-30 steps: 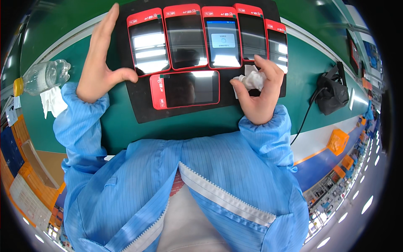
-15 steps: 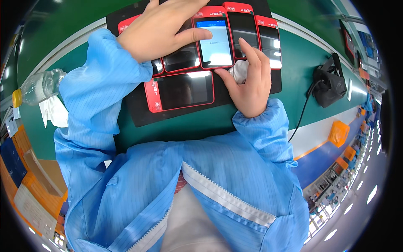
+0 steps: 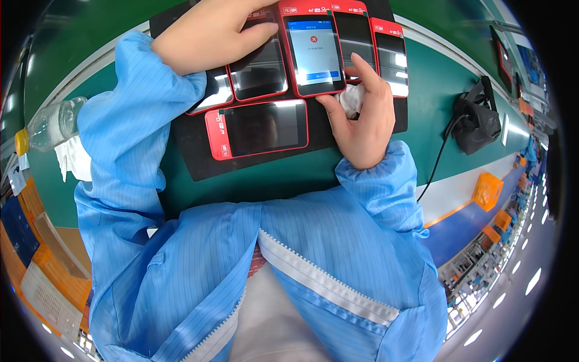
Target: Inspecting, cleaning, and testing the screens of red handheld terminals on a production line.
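Note:
A red-framed handheld device (image 3: 315,51) with a lit screen lies in a row of similar ones; its screen has a red cross mark and a blue bar. My right hand (image 3: 367,123) is curled round a crumpled white wad (image 3: 351,101), cloth or tissue. Its thumb and index finger touch the lit device's lower right corner. My left hand (image 3: 208,33) reaches over the devices at the left, thumb spread near a dark-screened device (image 3: 259,72); its other fingertips are cut off at the top edge. Closer to me, another dark-screened device (image 3: 265,128) lies sideways.
The devices rest on a black mat (image 3: 205,169) on a green table (image 3: 434,120). A clear bottle with a yellow cap (image 3: 51,127) and white paper (image 3: 73,158) lie at the left. A black corded object (image 3: 473,123) is at the right.
My left hand has drawn left, uncovering the lit screen. That screen has switched to a red cross message. The lit device has shifted slightly, overlapping its right neighbour.

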{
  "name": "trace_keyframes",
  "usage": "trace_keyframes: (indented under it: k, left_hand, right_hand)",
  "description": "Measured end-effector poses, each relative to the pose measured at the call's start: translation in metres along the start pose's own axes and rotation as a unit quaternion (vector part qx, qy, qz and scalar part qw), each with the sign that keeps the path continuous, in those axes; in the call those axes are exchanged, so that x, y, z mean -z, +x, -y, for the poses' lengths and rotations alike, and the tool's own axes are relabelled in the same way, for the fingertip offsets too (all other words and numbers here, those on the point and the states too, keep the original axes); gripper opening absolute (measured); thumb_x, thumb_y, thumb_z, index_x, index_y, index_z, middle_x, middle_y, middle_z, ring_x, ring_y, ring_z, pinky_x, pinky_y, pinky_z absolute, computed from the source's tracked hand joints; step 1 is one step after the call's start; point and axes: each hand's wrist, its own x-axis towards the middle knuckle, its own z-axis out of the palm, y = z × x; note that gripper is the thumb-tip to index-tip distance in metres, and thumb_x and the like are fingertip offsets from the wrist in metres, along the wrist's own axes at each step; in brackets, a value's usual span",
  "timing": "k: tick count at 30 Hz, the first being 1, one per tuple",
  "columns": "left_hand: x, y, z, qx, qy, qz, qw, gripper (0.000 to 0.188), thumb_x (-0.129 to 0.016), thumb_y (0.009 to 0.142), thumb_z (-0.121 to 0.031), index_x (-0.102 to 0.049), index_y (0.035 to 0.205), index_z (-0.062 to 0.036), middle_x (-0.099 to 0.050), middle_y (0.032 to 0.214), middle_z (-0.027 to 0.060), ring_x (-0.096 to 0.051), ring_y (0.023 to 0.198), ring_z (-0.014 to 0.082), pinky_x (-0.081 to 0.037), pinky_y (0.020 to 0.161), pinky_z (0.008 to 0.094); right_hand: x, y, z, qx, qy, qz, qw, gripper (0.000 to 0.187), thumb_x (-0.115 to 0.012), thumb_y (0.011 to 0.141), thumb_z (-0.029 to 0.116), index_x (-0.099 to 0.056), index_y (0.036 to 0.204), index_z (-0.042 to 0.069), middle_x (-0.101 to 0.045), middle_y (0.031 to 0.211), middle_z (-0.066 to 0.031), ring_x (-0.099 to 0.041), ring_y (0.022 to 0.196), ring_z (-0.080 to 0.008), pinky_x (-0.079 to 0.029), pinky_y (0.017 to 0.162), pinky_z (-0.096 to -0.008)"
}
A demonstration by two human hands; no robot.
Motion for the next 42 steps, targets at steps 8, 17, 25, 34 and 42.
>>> trace_keyframes:
  k: [8, 17, 25, 34, 42]
  left_hand:
    - [0.008, 0.005, -0.009, -0.006, -0.035, 0.058, 0.998, 0.081, -0.076, 0.081, -0.013, -0.037, 0.151, -0.0036, -0.056, 0.137, 0.0214, -0.053, 0.118, 0.034, -0.042, 0.105, 0.0403]
    - [0.007, 0.005, -0.011, -0.02, -0.026, 0.032, 0.999, 0.077, -0.079, 0.078, -0.014, -0.045, 0.146, -0.0038, -0.059, 0.134, 0.0187, -0.055, 0.113, 0.0332, -0.043, 0.101, 0.0394]
    - [0.006, 0.007, -0.01, -0.017, -0.029, 0.035, 0.999, 0.076, -0.079, 0.077, -0.014, -0.048, 0.145, -0.004, -0.06, 0.132, 0.0175, -0.055, 0.111, 0.0321, -0.043, 0.101, 0.0389]
    - [-0.007, 0.009, 0.012, -0.269, -0.146, -0.08, 0.949, 0.075, -0.08, 0.078, -0.015, -0.048, 0.145, -0.0043, -0.06, 0.133, 0.0166, -0.054, 0.112, 0.0309, -0.041, 0.102, 0.0381]
    - [-0.011, 0.012, 0.016, -0.292, -0.132, -0.09, 0.943, 0.076, -0.08, 0.077, -0.016, -0.047, 0.145, -0.0039, -0.059, 0.134, 0.017, -0.054, 0.111, 0.0315, -0.04, 0.101, 0.0389]
  right_hand:
    - [-0.002, 0.001, -0.001, 0.019, 0.006, -0.006, 1.0, 0.069, -0.086, 0.072, 0.018, -0.054, 0.131, 0.004, -0.066, 0.114, -0.0113, -0.062, 0.086, -0.0271, -0.05, 0.074, -0.0356]
    - [-0.002, -0.001, 0.0, 0.013, 0.019, -0.006, 1.0, 0.071, -0.087, 0.071, 0.016, -0.053, 0.133, 0.005, -0.065, 0.116, -0.0112, -0.063, 0.09, -0.0287, -0.051, 0.076, -0.0365]
    - [-0.001, -0.001, 0.0, -0.002, 0.043, -0.003, 0.999, 0.073, -0.088, 0.069, 0.014, -0.053, 0.133, 0.004, -0.066, 0.116, -0.0114, -0.064, 0.093, -0.0298, -0.052, 0.079, -0.0374]
    - [0.002, -0.003, 0.002, -0.038, 0.057, 0.015, 0.998, 0.074, -0.089, 0.069, 0.014, -0.053, 0.133, 0.004, -0.066, 0.114, -0.0124, -0.064, 0.095, -0.0304, -0.053, 0.081, -0.0378]
    - [0.001, -0.003, 0.002, -0.03, 0.059, 0.008, 0.998, 0.074, -0.089, 0.069, 0.014, -0.053, 0.133, 0.004, -0.067, 0.112, -0.0125, -0.065, 0.095, -0.0302, -0.053, 0.081, -0.0371]
